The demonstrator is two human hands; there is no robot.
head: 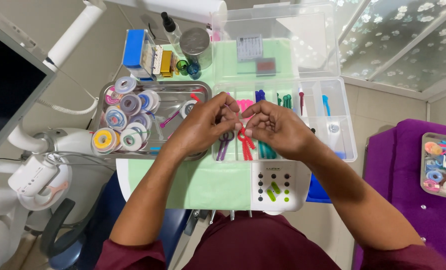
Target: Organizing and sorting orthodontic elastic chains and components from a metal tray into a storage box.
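1. Red plastic strip [245, 139]: it hung from the pinch of the right hand [278, 127], whose fingertips were closed narrowly on its top end, just above the clear plastic box [343, 125].
2. The left hand [203, 125] met the right one over the same box, its fingertips also pinched near the strip's top; whether it truly gripped the strip or only touched it, I could not tell.
3. Below the hands, inside the box, lay a purple strip [225, 142] to the left of the red one and teal strips [267, 150] to its right.
4. Further back in the box's compartments sat pink pieces [244, 104], dark blue pieces [259, 95], green pieces [286, 100] and a light blue piece [326, 105].
5. The box's clear lid [303, 45] stood open behind it, leaning back.
6. Just left of the box lay a metal tray [203, 90] filled with round spools [125, 120] of coloured material, one of them yellow [103, 139].
7. Behind the tray, left of the box lid, stood a blue holder [134, 50], a round metal tin [195, 42] and a small dropper bottle [170, 27].
8. Under the box lay a pale green sheet [203, 185], and just in front of the box sat a white control panel [275, 187] with dark and green buttons.
9. Well to the right of the box, a second tray [425, 165] of coloured spools rested on a purple cloth [398, 165].
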